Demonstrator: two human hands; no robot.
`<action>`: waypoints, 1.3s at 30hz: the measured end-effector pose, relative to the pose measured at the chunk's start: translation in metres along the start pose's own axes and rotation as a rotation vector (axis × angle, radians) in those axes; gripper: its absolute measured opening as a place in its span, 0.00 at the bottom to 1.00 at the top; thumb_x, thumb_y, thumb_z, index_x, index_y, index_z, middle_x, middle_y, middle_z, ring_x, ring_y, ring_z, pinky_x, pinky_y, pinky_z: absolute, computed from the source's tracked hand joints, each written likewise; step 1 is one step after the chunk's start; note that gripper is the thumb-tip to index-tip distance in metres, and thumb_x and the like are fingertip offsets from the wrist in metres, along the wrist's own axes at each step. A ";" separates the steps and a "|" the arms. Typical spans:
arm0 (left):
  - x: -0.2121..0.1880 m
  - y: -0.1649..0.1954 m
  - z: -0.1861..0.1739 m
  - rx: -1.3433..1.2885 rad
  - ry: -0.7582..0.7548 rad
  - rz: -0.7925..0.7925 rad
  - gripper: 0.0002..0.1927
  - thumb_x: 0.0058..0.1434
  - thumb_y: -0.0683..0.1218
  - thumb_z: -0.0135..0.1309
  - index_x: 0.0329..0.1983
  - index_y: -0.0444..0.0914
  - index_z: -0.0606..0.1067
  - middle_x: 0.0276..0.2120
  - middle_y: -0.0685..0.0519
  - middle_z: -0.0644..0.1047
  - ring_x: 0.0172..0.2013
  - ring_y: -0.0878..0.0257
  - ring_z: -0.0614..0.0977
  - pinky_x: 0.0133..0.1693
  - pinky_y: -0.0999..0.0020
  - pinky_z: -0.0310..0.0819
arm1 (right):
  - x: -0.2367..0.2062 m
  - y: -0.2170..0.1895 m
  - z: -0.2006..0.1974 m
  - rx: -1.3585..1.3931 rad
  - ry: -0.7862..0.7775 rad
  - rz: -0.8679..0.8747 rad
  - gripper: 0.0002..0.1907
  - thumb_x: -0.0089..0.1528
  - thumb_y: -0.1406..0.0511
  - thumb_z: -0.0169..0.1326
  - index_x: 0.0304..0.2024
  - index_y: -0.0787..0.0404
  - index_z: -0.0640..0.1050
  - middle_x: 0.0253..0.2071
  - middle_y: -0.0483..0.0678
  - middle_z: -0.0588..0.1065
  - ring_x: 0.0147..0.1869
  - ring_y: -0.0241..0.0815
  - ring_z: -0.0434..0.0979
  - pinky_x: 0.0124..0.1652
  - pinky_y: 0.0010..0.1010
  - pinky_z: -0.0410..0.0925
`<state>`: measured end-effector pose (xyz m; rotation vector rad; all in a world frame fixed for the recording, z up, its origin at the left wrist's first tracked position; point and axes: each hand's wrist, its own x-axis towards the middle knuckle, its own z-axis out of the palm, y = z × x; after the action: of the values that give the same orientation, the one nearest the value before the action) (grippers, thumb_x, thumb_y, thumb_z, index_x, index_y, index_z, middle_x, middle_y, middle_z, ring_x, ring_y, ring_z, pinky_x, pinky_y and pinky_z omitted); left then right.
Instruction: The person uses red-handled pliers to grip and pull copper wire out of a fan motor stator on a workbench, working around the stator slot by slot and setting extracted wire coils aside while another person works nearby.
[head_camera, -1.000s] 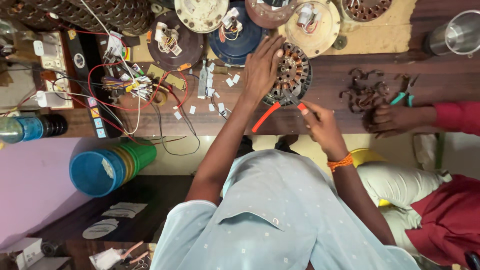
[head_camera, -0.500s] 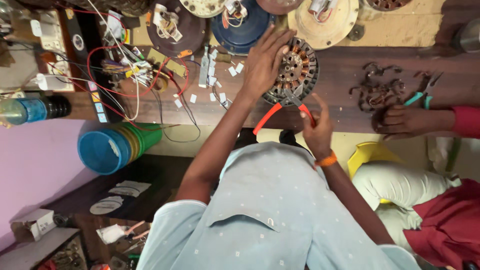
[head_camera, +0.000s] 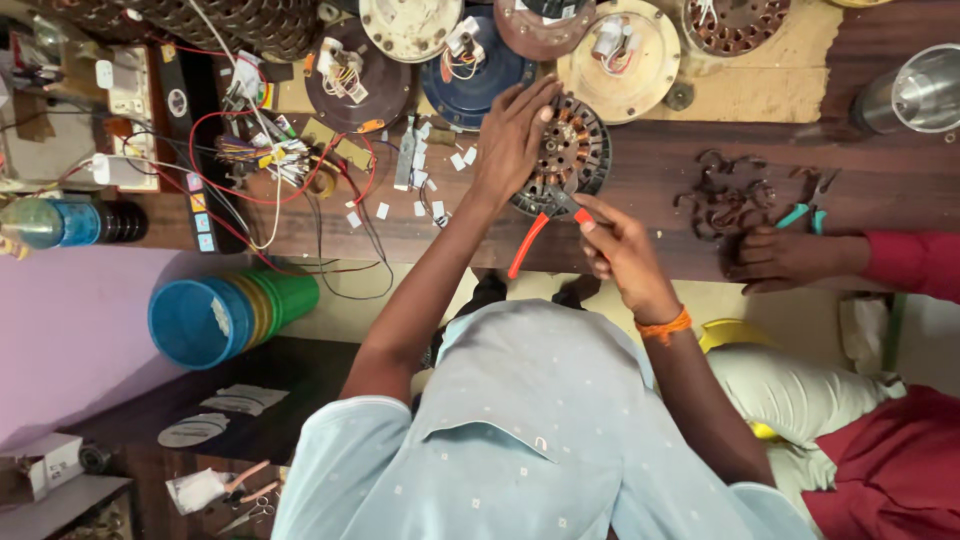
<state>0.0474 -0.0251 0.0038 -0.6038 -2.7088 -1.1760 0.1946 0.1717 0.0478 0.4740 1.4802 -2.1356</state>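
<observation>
A round fan stator (head_camera: 578, 152) with copper windings lies on the dark wooden bench (head_camera: 640, 170). My left hand (head_camera: 513, 140) rests flat on its left side and holds it down. My right hand (head_camera: 618, 248) grips red-handled pliers (head_camera: 545, 225), whose jaws touch the stator's near rim. One red handle sticks out to the lower left. An orange band is on my right wrist.
A co-worker's hand (head_camera: 778, 257) in a red sleeve rests by a pile of copper wire scraps (head_camera: 725, 200) and teal-handled cutters (head_camera: 806, 214). Fan motor covers (head_camera: 620, 55), tangled wires (head_camera: 265, 165), a steel cup (head_camera: 915, 95) and stacked plastic tubs (head_camera: 225, 312) surround the work.
My right hand has brought the pliers up from the bench edge to the stator's near rim. My left hand stays on the stator.
</observation>
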 end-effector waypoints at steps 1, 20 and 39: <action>-0.003 0.003 -0.003 0.052 0.079 0.037 0.20 0.76 0.49 0.43 0.68 0.43 0.70 0.67 0.52 0.72 0.62 0.46 0.72 0.64 0.54 0.64 | 0.001 0.001 0.000 0.090 -0.025 0.010 0.25 0.68 0.64 0.53 0.68 0.59 0.72 0.29 0.40 0.67 0.27 0.28 0.60 0.25 0.20 0.56; -0.149 0.088 -0.032 -0.048 -0.512 -0.284 0.13 0.68 0.51 0.51 0.39 0.37 0.80 0.33 0.39 0.81 0.36 0.39 0.82 0.39 0.44 0.73 | 0.013 0.034 0.008 0.108 0.123 -0.029 0.26 0.65 0.55 0.54 0.61 0.61 0.72 0.51 0.47 0.76 0.53 0.38 0.77 0.42 0.37 0.75; 0.032 0.003 0.016 0.000 0.142 -0.144 0.19 0.73 0.57 0.44 0.46 0.40 0.78 0.39 0.44 0.81 0.42 0.43 0.82 0.41 0.49 0.71 | 0.035 0.069 -0.011 0.167 -0.007 0.336 0.22 0.66 0.46 0.46 0.46 0.55 0.75 0.36 0.43 0.74 0.36 0.37 0.76 0.39 0.36 0.73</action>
<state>0.0201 -0.0022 0.0036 -0.3166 -2.6683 -1.2009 0.2062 0.1549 -0.0275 0.7200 1.1300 -1.9941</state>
